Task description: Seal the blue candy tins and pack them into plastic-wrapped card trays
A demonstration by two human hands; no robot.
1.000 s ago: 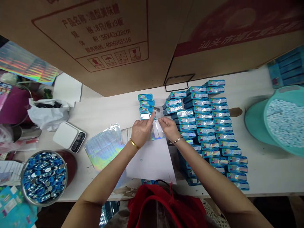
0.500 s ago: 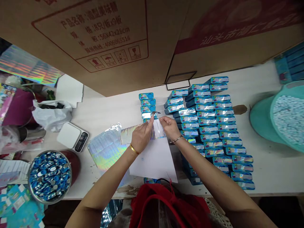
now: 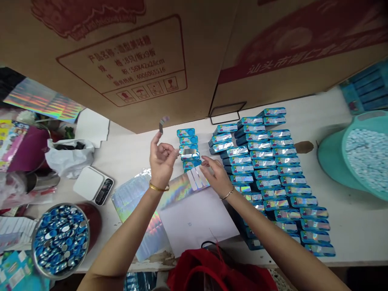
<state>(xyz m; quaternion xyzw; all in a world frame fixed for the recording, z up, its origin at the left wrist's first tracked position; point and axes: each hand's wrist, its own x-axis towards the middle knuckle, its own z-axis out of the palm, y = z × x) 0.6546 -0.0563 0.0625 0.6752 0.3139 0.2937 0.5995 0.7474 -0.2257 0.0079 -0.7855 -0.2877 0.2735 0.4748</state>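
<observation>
My left hand [image 3: 163,161] pinches a shiny silver sticker strip [image 3: 188,152] between thumb and finger, over a column of small blue tins [image 3: 186,140]. A second curled sticker strip [image 3: 161,126] clings to its raised index fingertip. To the right of the strip, my right hand [image 3: 216,174] has its fingers slightly apart with nothing visible in them. Below both hands lies a holographic sticker sheet [image 3: 176,194] with white peeled gaps near its right end and a white backing [image 3: 197,226]. Another holographic sheet [image 3: 130,194] lies to its left.
Rows of stickered blue tins [image 3: 262,163] stand on the right. Beyond them is a teal tub [image 3: 333,149] of wrapped pieces. On the left are a white scale [image 3: 87,182] and a metal pot [image 3: 87,242] of blue-silver pieces. Large cartons [image 3: 200,93] stand behind.
My left hand has moved left and up from the sheet, with strips on its fingers. My right hand has loosened its pinch. The sheet has turned and shows white gaps.
</observation>
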